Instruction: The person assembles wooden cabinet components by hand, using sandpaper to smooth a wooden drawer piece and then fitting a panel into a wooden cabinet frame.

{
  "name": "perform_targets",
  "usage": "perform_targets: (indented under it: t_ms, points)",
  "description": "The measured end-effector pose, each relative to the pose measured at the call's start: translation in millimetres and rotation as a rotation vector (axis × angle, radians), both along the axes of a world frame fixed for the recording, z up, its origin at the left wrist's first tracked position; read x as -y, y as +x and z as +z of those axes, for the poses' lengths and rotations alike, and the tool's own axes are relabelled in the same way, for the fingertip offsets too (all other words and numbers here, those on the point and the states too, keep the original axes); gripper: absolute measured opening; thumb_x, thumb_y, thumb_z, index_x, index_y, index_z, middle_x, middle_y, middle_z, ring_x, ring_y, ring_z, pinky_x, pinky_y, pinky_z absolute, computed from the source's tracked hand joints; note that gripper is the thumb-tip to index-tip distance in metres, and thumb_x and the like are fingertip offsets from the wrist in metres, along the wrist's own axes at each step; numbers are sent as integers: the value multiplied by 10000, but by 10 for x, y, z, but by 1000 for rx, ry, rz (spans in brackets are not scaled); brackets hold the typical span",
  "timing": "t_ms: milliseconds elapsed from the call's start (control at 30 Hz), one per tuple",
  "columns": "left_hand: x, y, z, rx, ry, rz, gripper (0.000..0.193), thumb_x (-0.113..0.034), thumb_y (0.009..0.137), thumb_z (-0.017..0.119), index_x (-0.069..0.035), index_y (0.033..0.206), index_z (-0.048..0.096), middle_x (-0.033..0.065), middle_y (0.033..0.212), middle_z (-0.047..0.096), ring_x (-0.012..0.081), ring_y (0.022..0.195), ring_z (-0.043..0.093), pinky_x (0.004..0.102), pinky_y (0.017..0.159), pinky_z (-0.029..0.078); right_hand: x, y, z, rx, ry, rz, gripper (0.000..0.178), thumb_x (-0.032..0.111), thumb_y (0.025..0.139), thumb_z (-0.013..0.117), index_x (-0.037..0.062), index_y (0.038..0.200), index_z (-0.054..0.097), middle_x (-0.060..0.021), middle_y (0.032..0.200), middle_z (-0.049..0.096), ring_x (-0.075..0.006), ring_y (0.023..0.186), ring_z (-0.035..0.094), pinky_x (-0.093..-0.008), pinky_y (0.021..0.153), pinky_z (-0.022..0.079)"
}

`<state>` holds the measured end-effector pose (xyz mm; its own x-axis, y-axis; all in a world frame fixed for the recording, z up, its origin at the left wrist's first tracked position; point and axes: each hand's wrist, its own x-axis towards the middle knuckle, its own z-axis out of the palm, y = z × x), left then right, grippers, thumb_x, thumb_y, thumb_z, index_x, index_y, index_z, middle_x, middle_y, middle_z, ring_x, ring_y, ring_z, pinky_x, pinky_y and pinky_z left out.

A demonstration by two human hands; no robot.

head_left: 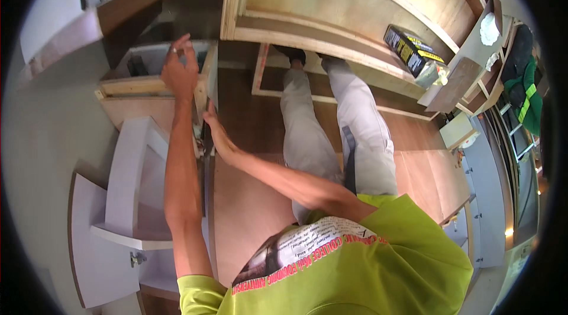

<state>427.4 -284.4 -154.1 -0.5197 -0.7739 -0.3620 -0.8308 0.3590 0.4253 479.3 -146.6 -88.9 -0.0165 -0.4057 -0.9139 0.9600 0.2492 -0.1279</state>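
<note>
My left hand [180, 72] is raised over a pale wooden box-like frame [151, 86] with a grey inside, its fingers loosely bent and apart. I see nothing held in it. Lower and to the right, my right hand [222, 138] lies along the dark side edge [207, 143] of the cabinet, fingers stretched out against it. Part of that hand's fingers is hidden by the edge. Inside the wooden frame sits a dark object [137, 66], too blurred to name.
White cabinet parts [127, 179] with a metal hinge [138, 259] stand at the left. A large open wooden carcass [319, 1] rises ahead, with a black and yellow box [408, 48] and a clear container [433, 74] on it. A wooden frame [257, 72] lies by my feet.
</note>
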Motion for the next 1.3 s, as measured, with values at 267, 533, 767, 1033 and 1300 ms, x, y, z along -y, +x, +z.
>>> perform_targets:
  t_ms: [267, 533, 767, 1033, 1300]
  points:
    - [-25, 71, -45, -3, 20, 21, 220, -281, 912, 561, -197, 1061, 699, 85, 968, 706, 244, 859, 677, 361, 758, 502, 43, 57, -18, 41, 59, 12, 777, 517, 973, 285, 15, 1505, 24, -113, 1586, 9, -192, 1461, -1, -315, 1168, 2]
    - [-14, 38, -25, -3, 21, 4, 232, -307, 920, 550, -198, 1065, 696, 81, 949, 709, 240, 834, 684, 364, 724, 505, 100, -85, -403, 41, 42, -66, 712, 490, 991, 203, 10, 1505, 88, -118, 1576, 105, -200, 1452, 67, -320, 1166, 48]
    - [-15, 53, -88, -19, 54, 61, 233, -284, 919, 560, -169, 1074, 690, 95, 968, 705, 244, 884, 681, 356, 742, 507, 89, -118, -467, 80, 35, -104, 711, 473, 993, 225, 0, 1500, 73, -108, 1581, 81, -199, 1453, 62, -309, 1170, 29]
    - [-22, 19, -88, -56, 75, 52, 219, -192, 930, 543, -110, 1078, 683, 91, 964, 700, 208, 833, 666, 333, 766, 503, 52, -63, -989, -11, 34, -73, 745, 509, 984, 265, 6, 1503, 83, -110, 1580, 82, -211, 1457, 41, -318, 1167, 29]
    - [-15, 50, -146, -78, 61, 53, 228, -163, 932, 533, -86, 1098, 669, 112, 902, 707, 191, 808, 666, 307, 746, 498, 135, -12, -1455, -109, 69, -23, 866, 672, 931, 170, 23, 1504, 145, -151, 1545, 180, -266, 1420, 161, -364, 1145, 147]
